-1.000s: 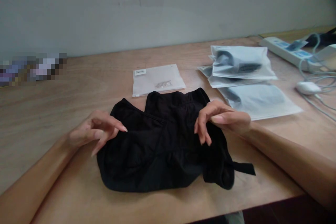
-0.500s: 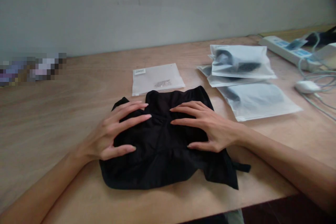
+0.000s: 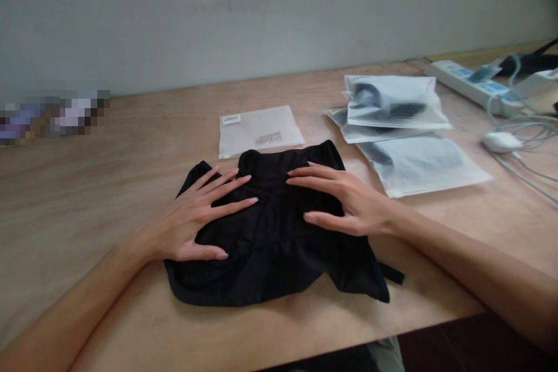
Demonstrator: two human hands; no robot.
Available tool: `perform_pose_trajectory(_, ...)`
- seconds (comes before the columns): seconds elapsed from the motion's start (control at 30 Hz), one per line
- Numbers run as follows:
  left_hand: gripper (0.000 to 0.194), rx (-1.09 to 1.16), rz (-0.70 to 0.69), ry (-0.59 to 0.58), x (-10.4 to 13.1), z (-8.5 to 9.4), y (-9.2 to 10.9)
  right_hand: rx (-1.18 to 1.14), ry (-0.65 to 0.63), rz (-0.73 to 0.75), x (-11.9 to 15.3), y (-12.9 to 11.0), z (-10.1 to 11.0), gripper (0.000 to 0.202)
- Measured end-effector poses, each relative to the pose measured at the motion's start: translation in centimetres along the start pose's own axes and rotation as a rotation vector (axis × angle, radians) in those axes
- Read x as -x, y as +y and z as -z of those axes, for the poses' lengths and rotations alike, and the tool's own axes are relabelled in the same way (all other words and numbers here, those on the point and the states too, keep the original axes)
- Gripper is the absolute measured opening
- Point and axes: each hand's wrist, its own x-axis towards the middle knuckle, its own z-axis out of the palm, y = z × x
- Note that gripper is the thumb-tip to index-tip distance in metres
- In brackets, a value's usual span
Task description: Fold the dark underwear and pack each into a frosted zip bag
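A piece of black cloth (image 3: 270,267) with bound edges lies spread on the wooden table, somewhat rumpled; what kind of article it is I cannot make out. A short black strap (image 3: 393,274) sticks out at its right side. My left hand (image 3: 198,215) rests on the left part of the cloth, fingers spread and palm down. On the right part lies my right hand (image 3: 344,197), its fingers stretched out and the thumb apart. Just behind the cloth is a flat, frosted zip bag (image 3: 259,128) with a small label and printed text.
Several filled frosted zip bags (image 3: 429,165) are stacked at the back right. Farther right are a white power strip (image 3: 475,87), a white charger (image 3: 501,141) and looped cables. A pixelated patch (image 3: 52,116) sits at the far left. The table's front edge runs along the bottom right.
My left hand's fingers have spread wider and lie flatter on the cloth. My right hand has moved slightly away from me. The view has shifted a little.
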Motion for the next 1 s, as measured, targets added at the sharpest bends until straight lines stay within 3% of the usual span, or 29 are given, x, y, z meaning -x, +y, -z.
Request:
perform_pose_trajectory(0.07, 0.090, 0.011, 0.007, 0.005, -0.1, -0.1, 0.0, 0.156, 0.187, -0.090, 0.0, -0.9, -1.5, 0.055)
perform_pose_trajectory(0.1, 0.091, 0.016, 0.009, 0.005, -0.1, -0.2, 0.1, 0.210, 0.192, -0.094, 0.0, -1.2, -2.1, 0.059)
perform_pose_trajectory(0.23, 0.092, 0.022, 0.017, 0.010, -0.1, -0.3, 0.1, 0.319, 0.050, -0.070, 0.3, -0.9, -3.2, 0.087)
perform_pose_trajectory(0.37, 0.087, 0.015, 0.033, 0.006, 0.0, -0.2, 0.0, 0.384, -0.036, -0.019, 0.7, 1.0, -2.3, 0.082)
perform_pose_trajectory(0.5, 0.083, 0.050, 0.027, 0.038, 0.1, -0.2, 0.0, 0.400, -0.032, 0.008, 0.7, 1.8, -1.8, 0.083)
perform_pose_trajectory(0.6, 0.075, 0.064, 0.026, 0.088, -0.1, -0.1, 0.7, 0.388, 0.024, 0.005, 0.6, 1.2, -1.9, 0.076)
perform_pose_trajectory(0.7, 0.082, 0.060, 0.040, 0.139, -0.5, -0.1, 1.8, 0.345, 0.086, -0.052, 0.4, 0.2, -2.4, 0.071)
perform_pose_trajectory(0.8, 0.095, 0.042, 0.045, 0.101, -0.8, -0.3, 2.4, 0.323, 0.060, -0.080, 0.5, -0.4, -2.8, 0.081)
perform_pose_trajectory(1.0, 0.102, -0.024, 0.048, 0.001, -0.7, -0.3, 1.8, 0.364, -0.015, -0.047, 0.6, 0.1, -2.7, 0.087)
